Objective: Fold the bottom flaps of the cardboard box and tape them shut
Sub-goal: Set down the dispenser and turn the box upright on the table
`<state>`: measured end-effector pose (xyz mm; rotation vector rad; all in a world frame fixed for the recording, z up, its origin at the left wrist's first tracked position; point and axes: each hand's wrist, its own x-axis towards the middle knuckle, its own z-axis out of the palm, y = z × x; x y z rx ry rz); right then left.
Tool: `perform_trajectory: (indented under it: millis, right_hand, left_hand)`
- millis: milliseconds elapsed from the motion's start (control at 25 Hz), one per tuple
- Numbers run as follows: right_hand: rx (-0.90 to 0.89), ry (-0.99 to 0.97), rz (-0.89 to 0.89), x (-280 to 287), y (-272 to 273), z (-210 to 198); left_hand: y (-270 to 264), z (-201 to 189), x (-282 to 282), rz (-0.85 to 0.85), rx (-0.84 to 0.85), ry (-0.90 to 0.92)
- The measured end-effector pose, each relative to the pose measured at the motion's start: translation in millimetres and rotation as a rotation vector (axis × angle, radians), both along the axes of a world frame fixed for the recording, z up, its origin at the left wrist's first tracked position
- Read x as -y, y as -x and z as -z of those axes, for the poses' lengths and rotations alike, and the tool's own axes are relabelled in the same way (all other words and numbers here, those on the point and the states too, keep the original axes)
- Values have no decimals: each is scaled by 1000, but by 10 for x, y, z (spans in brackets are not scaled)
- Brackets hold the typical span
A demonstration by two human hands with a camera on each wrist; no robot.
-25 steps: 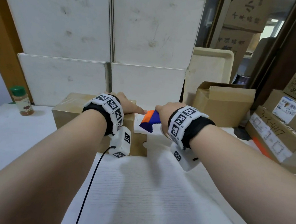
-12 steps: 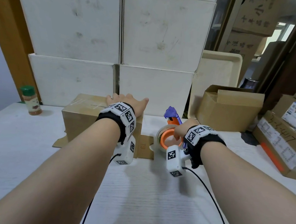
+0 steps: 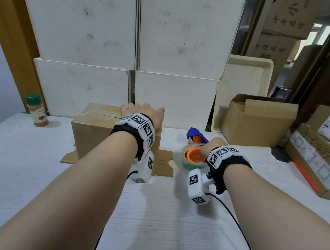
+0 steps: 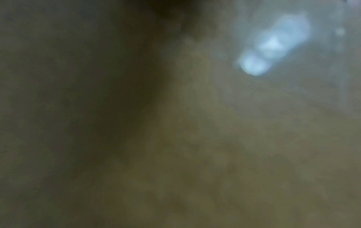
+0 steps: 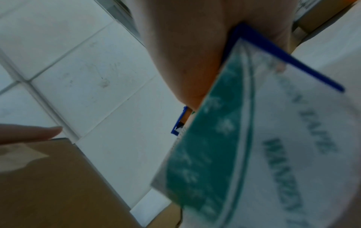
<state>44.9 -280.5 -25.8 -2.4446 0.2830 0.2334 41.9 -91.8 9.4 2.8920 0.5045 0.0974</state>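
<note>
We have brought the tape dispenser [image 3: 195,150] down from the box top onto the white desk [image 3: 161,215], just right of the cardboard box [image 3: 97,130]; our right hand [image 3: 210,148] still grips it. Our left hand [image 3: 142,112] stays flat, fingers straight, on the box's upturned bottom, where clear tape now crosses the seam. We judge the taping done, or nearly. The box's other flaps splay on the desk. Behind stand stacked white boxes [image 3: 128,40], a spice jar [image 3: 37,110] at left, an open carton [image 3: 259,121] and more cartons at right.
</note>
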Motion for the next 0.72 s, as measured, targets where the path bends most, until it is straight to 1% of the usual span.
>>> perform_trajectory:
  millis: [120, 160, 240, 320, 560, 640, 720]
  right_hand:
    - [7, 82, -5, 38, -60, 101]
    - [13, 169, -9, 27, -62, 103]
    - [32, 244, 9, 18, -117, 144]
    - [57, 217, 37, 6, -122, 166]
    - [67, 250, 55, 17, -150, 192]
    - [83, 257, 42, 30, -173, 166]
    - [115, 213, 50, 24, -173, 32]
  left_hand:
    - [-6, -5, 4, 3, -18, -16]
    - [-5, -6, 3, 4, -22, -20]
    - [-6, -7, 3, 3, -23, -24]
    - [-2, -4, 1, 3, -22, -24]
    - [13, 4, 6, 12, -12, -13]
    - [19, 5, 3, 11, -11, -15]
    - [14, 7, 8, 7, -7, -11]
